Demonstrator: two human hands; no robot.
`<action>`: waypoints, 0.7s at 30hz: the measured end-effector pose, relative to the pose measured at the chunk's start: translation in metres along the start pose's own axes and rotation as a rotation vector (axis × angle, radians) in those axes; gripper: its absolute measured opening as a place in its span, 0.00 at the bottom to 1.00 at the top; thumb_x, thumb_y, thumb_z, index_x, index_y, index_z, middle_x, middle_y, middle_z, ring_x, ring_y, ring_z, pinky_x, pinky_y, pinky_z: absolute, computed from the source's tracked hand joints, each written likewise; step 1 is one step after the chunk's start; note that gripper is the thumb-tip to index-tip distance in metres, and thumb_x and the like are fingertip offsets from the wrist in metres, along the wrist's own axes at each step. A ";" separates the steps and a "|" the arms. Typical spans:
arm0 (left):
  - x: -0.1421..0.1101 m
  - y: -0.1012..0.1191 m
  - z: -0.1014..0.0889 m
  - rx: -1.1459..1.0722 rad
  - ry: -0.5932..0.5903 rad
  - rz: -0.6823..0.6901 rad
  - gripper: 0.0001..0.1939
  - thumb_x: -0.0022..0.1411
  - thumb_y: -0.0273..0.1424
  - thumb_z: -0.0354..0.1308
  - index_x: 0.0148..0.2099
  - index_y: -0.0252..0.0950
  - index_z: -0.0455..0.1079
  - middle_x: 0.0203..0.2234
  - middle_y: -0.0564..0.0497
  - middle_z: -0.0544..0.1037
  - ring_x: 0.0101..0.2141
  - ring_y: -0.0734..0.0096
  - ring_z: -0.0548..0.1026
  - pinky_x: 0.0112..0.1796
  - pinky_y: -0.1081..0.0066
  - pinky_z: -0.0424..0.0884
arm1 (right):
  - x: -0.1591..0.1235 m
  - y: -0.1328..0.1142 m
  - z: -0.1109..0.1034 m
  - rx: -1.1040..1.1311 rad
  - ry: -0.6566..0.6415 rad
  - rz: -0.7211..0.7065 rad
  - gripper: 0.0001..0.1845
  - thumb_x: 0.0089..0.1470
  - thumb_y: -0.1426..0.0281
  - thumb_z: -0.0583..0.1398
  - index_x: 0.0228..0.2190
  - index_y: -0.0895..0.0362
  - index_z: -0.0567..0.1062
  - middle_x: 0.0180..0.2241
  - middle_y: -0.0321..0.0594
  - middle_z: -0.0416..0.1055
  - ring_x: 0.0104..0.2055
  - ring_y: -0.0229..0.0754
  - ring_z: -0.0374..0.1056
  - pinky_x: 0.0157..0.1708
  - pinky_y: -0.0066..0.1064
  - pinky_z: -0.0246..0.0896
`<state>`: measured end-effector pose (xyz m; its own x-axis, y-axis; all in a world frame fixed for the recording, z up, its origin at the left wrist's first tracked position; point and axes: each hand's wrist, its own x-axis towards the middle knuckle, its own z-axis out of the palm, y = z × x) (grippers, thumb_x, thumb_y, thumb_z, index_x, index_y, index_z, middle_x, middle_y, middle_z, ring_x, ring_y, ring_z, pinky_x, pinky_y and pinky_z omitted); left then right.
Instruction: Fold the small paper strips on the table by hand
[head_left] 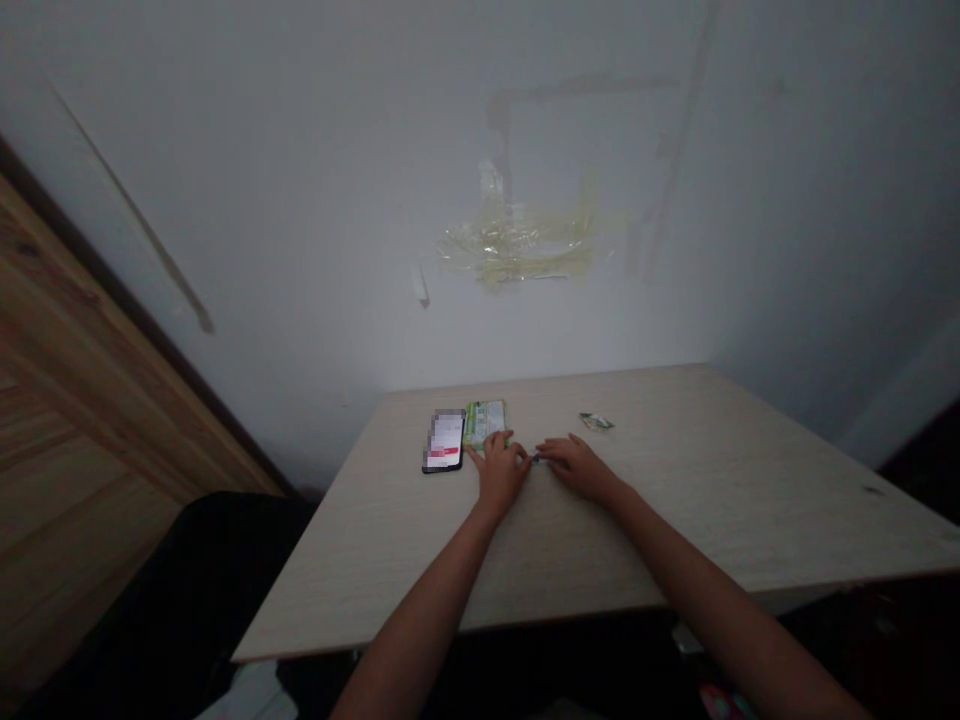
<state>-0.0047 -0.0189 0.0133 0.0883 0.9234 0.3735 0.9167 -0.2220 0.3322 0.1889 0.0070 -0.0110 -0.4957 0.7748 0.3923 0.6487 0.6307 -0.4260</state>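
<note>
My left hand (pixel 502 472) rests low on the table, its thumb and index finger drawn together at a small dark piece (pixel 535 459). From the other side, the fingertips of my right hand (pixel 576 464) close on the same piece. It is too small and too covered by fingers to name. Beyond my left hand lies a flat green and white printed packet (pixel 486 418), its near edge partly hidden behind the fingers. A phone (pixel 445 443) with a lit screen lies left of the packet.
A small crumpled green and white wrapper (pixel 596 422) lies beyond my right hand. The pale wooden table (pixel 675 520) meets a white wall (pixel 337 250) with peeling tape (pixel 525 250). Wooden boards (pixel 60 400) stand at the left.
</note>
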 end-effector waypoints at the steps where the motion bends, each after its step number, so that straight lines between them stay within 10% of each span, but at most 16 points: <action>1: -0.001 -0.001 -0.001 -0.008 0.008 0.006 0.06 0.63 0.38 0.60 0.40 0.45 0.77 0.58 0.49 0.70 0.60 0.54 0.61 0.61 0.32 0.38 | -0.001 -0.001 -0.001 -0.018 -0.013 0.004 0.19 0.59 0.74 0.55 0.50 0.50 0.76 0.52 0.43 0.74 0.59 0.46 0.65 0.63 0.56 0.45; 21: 0.003 -0.012 0.000 -0.022 0.011 0.043 0.07 0.63 0.37 0.60 0.43 0.50 0.78 0.56 0.53 0.73 0.61 0.52 0.60 0.59 0.28 0.38 | 0.001 -0.006 -0.018 -0.179 -0.035 -0.110 0.15 0.58 0.73 0.58 0.45 0.51 0.80 0.43 0.42 0.76 0.52 0.46 0.66 0.56 0.43 0.54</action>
<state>-0.0157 -0.0138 0.0103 0.1227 0.9095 0.3972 0.9036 -0.2679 0.3343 0.1952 0.0027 0.0068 -0.5871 0.7047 0.3984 0.6803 0.6963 -0.2290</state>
